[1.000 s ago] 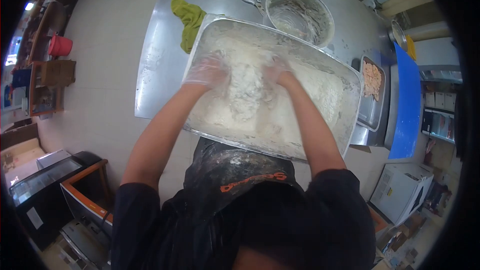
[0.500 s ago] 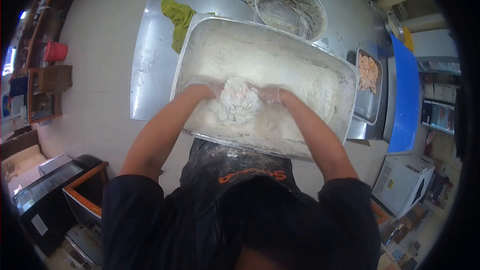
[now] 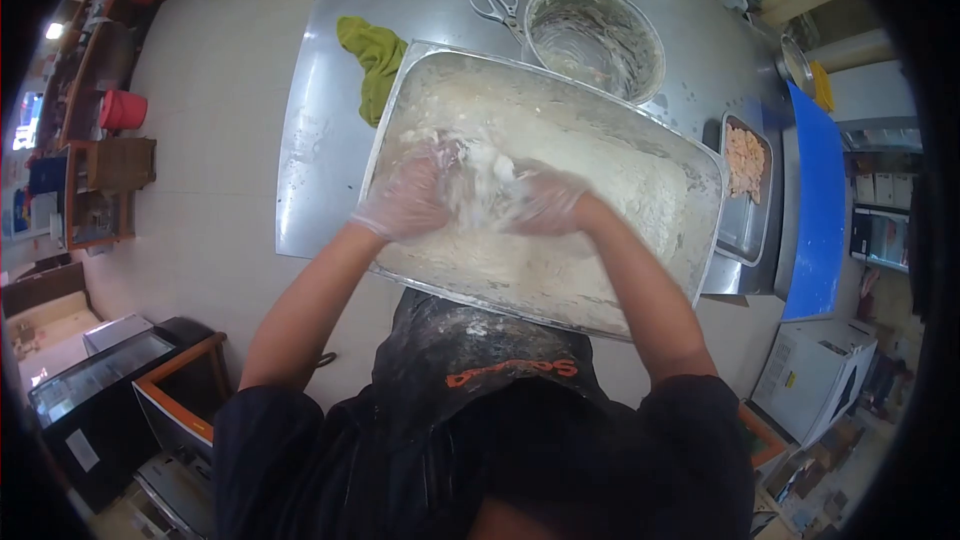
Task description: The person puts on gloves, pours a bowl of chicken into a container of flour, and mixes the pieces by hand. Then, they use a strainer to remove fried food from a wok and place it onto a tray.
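A large metal tub (image 3: 545, 70) holds a bed of pale flour (image 3: 610, 165). Inside it, toward the left, my two hands face each other in clear plastic gloves. My left hand (image 3: 412, 195) curls its fingers against flour-coated pieces (image 3: 485, 175), with a pinkish patch at the fingertips. My right hand (image 3: 545, 200) is on the other side of the same pieces, its fingers smeared by motion and partly hidden by flour. Whether the pieces are meat cannot be made out under the coating.
Behind the tub stand a round pot (image 3: 595, 40) with residue on its walls and white-handled scissors (image 3: 495, 2). A green cloth (image 3: 375, 65) lies by the tub's left corner. To the right, a metal tray (image 3: 740, 230) holds pinkish raw pieces (image 3: 745, 160) beside a blue board (image 3: 815, 200).
Both hands have come up out of the flour, and more of the gloves shows. My left hand has turned and floury pieces are scattered between the hands. The view has shifted slightly.
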Motion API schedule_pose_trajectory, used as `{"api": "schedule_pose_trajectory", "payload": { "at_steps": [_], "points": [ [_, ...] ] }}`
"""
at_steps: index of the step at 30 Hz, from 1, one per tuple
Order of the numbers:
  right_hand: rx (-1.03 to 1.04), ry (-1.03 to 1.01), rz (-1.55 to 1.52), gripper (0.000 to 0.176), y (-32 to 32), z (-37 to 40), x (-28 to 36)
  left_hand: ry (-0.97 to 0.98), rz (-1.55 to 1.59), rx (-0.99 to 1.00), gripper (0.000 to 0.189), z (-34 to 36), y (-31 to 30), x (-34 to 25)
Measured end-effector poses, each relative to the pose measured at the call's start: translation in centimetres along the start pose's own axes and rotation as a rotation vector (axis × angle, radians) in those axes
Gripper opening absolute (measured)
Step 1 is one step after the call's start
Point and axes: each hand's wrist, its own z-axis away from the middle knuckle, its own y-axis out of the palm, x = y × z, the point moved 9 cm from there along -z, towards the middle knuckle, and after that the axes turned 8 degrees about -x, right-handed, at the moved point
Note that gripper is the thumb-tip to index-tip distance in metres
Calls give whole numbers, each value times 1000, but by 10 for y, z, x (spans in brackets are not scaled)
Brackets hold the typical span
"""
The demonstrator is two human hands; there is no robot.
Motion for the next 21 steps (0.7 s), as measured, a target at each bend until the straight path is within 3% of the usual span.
{"api": "schedule_pose_trajectory", "payload": {
  "at_steps": [1, 2, 4, 5, 8, 9, 10, 13, 17, 19, 21],
  "points": [
    [233, 178, -69, 31, -1, 7, -37, 136, 170, 14, 45, 2, -2, -2],
    [466, 356, -135, 30, 5, 12, -63, -19, 99, 28, 43, -3, -3, 14],
    [331, 553, 55, 31, 8, -17, -98, -323, -40, 61, 40, -15, -2, 42],
    [260, 647, 151, 32, 14, -27, -109, -310, -123, 77, 38, -26, 8, 50],
    [87, 502, 327, 34, 64, -51, -84, -324, -348, 163, 36, -34, 60, 88],
    [54, 328, 146, 37, 101, -42, -93, -348, -407, 215, 35, -31, 73, 95],
    [106, 305, -14, 42, 105, -35, -83, -372, -464, 269, 35, -29, 78, 98],
    [433, 565, -189, 55, 77, 4, -87, -283, -64, 351, 37, -35, 76, 89],
    [720, 1108, -194, 66, 57, 69, -142, -242, -556, 675, 38, -32, 82, 74],
    [565, 832, -281, 68, 97, 85, -113, -134, -761, 923, 38, -13, 93, 64],
    [461, 852, -470, 65, 105, 92, -69, -183, -391, 904, 38, 3, 117, 77]
  ]
}}
